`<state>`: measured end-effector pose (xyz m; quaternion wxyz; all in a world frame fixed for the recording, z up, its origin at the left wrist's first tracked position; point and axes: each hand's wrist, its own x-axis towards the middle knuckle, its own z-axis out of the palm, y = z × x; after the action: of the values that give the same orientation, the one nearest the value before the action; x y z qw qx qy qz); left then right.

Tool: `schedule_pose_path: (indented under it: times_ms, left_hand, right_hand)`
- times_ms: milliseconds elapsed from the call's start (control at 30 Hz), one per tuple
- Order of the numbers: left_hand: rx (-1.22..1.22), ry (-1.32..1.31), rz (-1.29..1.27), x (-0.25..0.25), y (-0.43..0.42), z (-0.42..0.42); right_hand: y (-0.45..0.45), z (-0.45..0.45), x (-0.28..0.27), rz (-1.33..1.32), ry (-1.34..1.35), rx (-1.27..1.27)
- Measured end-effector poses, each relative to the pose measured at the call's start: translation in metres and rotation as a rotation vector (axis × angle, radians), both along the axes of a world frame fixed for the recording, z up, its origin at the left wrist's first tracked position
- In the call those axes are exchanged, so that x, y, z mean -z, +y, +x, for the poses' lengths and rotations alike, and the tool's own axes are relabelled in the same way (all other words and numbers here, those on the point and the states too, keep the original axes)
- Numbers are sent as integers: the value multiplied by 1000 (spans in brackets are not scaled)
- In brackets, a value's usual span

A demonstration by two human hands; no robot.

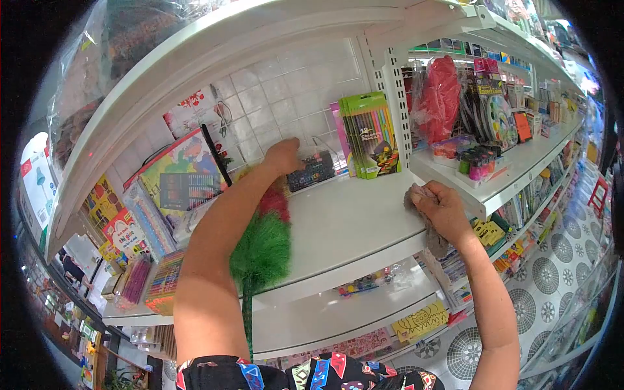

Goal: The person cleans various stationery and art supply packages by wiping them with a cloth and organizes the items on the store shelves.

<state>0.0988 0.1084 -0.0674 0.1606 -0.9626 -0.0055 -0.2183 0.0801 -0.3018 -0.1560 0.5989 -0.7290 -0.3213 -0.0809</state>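
Note:
My left hand [284, 156] reaches to the back of the white shelf [354, 214], its bent fingers at the left end of a dark box with colourful print [313, 171]. My fingers look closed on that end, though the fingertips are partly hidden. My right hand [441, 207] grips a crumpled grey cloth [437, 242] at the shelf's right front edge, and part of the cloth hangs down over the edge. A feather duster with green and red bristles [261, 250] lies under my left forearm, its handle sticking out past the front edge.
Colouring pencil packs [372, 136] stand upright right of the dark box. Art sets and books [185, 175] lean at the left, with pencil packs [166, 281] near the front. A metal upright [398, 107] divides this bay from one holding brushes and paint bottles [478, 162]. A shelf hangs overhead.

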Motion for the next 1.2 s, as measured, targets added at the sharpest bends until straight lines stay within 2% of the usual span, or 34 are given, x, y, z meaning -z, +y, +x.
schedule_pose_path:
  times_ms: [67, 167, 267, 367, 567, 667, 800, 900, 1000, 1167, 1200]
  left_hand:
    - [-52, 19, 9, -5, 3, 8]
    - [-76, 159, -124, -25, 8, 11]
    - [46, 158, 43, -27, 20, 16]
    - [150, 25, 141, -22, 25, 10]
    - [97, -237, 213, -58, 1, -28]
    - [282, -385, 245, -77, -22, -47]
    - [255, -311, 84, -82, -69, -39]
    - [273, -234, 19, -72, -112, -26]
    - [439, -220, -21, -58, -127, -8]
    - [499, -173, -73, -48, -152, -19]
    - [588, -203, -88, -45, -149, -19]
  right_hand:
    - [0, 1, 1, -5, -14, 14]
    - [2, 2, 3, 43, -15, -14]
    - [2, 4, 5, 28, 12, -21]
    - [1, 3, 3, -7, -39, 30]
    - [5, 10, 8, 62, 12, -17]
    - [5, 8, 6, 59, 55, -32]
    - [5, 11, 9, 5, 6, -3]
    - [6, 17, 12, 98, 73, -91]
    - [3, 20, 9, -92, 13, 29]
    - [9, 10, -5, -74, 75, 68]
    - [9, 17, -6, -88, 105, 66]
